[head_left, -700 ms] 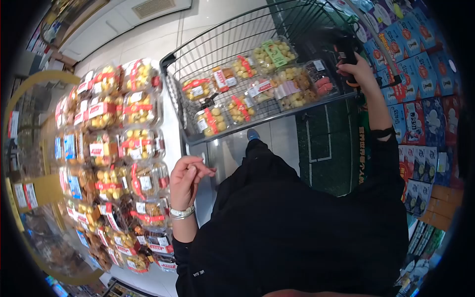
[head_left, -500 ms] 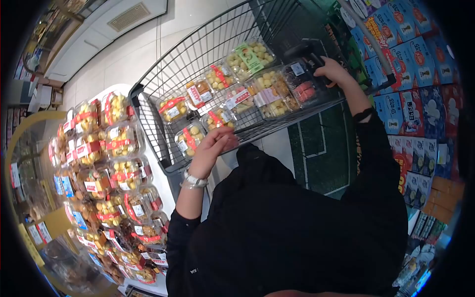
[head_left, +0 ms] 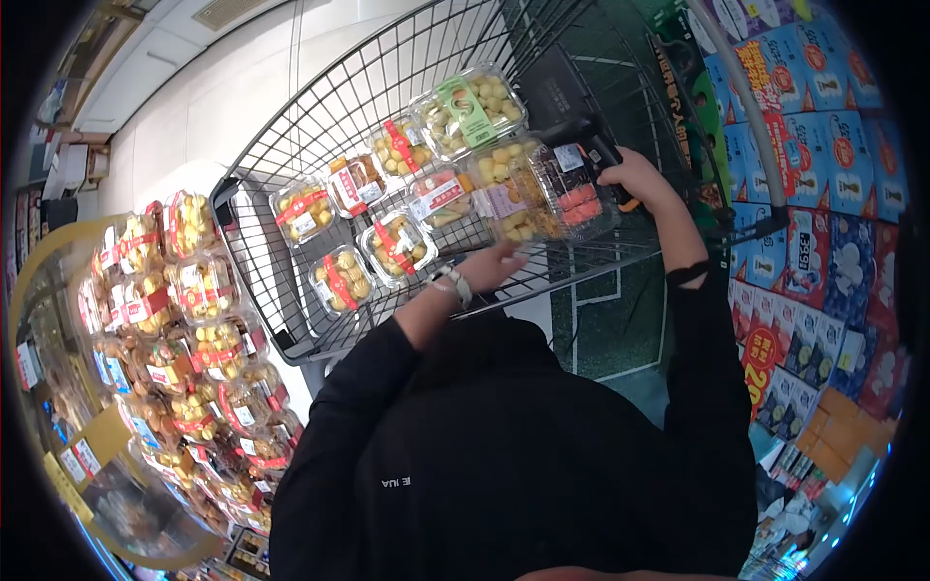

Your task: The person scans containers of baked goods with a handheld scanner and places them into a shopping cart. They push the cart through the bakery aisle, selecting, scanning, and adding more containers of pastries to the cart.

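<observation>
My right hand (head_left: 639, 182) is wrapped round the grip of a black handheld scanner (head_left: 572, 131), at the right side of a dark wire shopping cart (head_left: 329, 92). Just beside it is a clear box with dark and pink pieces (head_left: 578, 198). My left hand (head_left: 492, 266), with a watch on the wrist, reaches over the cart's near side with fingers stretched out and nothing held. Close to its fingertips is a large clear box of pastries (head_left: 513, 198). Also in the cart are a green-labelled box (head_left: 467, 111) and several smaller red-banded boxes (head_left: 397, 247).
On the left, a display table bears stacked clear pastry boxes (head_left: 218, 349). Blue and red printed cartons (head_left: 819, 145) are piled on the right. A grey curved bar (head_left: 751, 92) rises at the cart's right end. Pale floor tiles (head_left: 165, 155) lie beyond the cart.
My left hand has moved right along the cart's near side, from the small red-banded boxes towards the large boxes. The cart appears shifted left in view. My right hand keeps its grip.
</observation>
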`<state>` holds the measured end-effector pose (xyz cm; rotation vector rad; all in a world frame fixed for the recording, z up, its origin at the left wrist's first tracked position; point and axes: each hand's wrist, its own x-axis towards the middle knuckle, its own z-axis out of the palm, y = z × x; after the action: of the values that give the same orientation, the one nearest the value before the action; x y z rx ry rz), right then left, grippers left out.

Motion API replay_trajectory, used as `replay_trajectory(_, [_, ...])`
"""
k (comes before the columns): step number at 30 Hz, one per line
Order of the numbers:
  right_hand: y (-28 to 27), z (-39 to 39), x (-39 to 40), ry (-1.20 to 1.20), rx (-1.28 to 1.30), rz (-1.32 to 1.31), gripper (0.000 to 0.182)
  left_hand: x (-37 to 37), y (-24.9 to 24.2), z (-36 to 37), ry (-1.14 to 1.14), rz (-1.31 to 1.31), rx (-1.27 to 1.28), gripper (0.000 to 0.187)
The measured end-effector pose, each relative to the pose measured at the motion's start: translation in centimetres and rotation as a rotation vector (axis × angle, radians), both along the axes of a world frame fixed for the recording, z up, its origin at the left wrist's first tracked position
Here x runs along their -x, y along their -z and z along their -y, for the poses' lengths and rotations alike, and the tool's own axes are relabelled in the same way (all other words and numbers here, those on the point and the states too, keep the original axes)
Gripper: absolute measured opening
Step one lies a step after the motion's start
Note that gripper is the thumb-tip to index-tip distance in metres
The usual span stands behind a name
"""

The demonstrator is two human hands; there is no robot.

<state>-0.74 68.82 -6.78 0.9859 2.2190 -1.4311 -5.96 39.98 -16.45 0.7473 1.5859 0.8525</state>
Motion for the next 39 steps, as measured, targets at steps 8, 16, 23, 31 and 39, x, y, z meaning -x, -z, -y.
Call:
replay_trajectory(8, [-11.4,1.2,-6.9,0.023,0.042,0.017,0.04,0.5,-9.9,13.1,0.122,-0.626,0.011,0.047])
replay_trajectory(16, [-8.7,6.7,-7.4,-0.093,-0.254,-0.116,0.038,2.0,-8.7,23.7,-0.219,-0.489,0.275,0.038])
replay_trajectory(23, [-16.7,18.6,6.5,-0.381,0.372,-0.237,0.025,9.6,-1.1,25.7,-0.252,-0.513,0.459,0.047])
replay_trajectory(31, [4.4,27.9,20.9,-1.011,-0.18,-0.219,0.036,13.2,9.3,25.7,-0.301,-0.664,0.674,0.041])
replay_trajectory(39, [20.1,29.5,19.8,-1.08,-0.122,-0.246,0.019,14.2,12.1,26.5,-0.205,-0.761,0.815,0.047])
